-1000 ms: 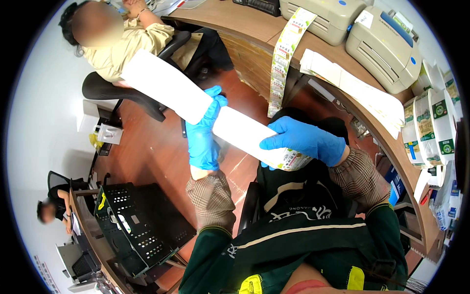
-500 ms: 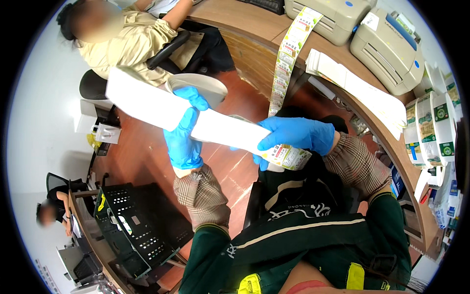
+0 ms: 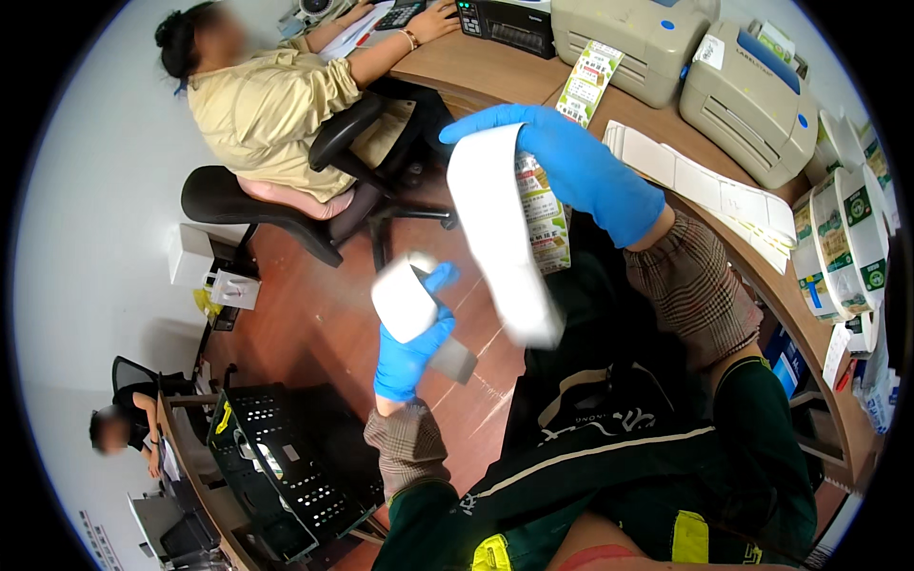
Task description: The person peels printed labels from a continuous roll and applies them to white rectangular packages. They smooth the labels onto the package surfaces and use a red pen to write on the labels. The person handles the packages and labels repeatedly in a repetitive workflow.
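Note:
My left hand [image 3: 405, 357], in a blue glove, is closed around a folded loop of white label strip [image 3: 404, 303] above the floor; a blurred tail sticks out below the fingers. Higher up and to the right, my gloved right hand [image 3: 595, 181] has its fingers bent over a second length of label strip [image 3: 500, 228], whose white back faces me and whose lower end is blurred. Its thumb is hidden. Behind that hand, a printed green and white label strip [image 3: 590, 81] comes out of a beige label printer [image 3: 633, 43]. Whether the lengths join, I cannot tell.
Another label printer [image 3: 747, 105] and white label strips [image 3: 700, 181] are on the curved desk [image 3: 514, 71], with label rolls [image 3: 843, 243] at right. A seated person [image 3: 276, 105] works at far left on a black chair [image 3: 238, 205]. A black crate [image 3: 286, 466] stands lower left.
My right hand has risen with its length of strip, while my left has dropped slightly, holding a folded loop. The hands are farther apart. The seated person's chair now shows more fully.

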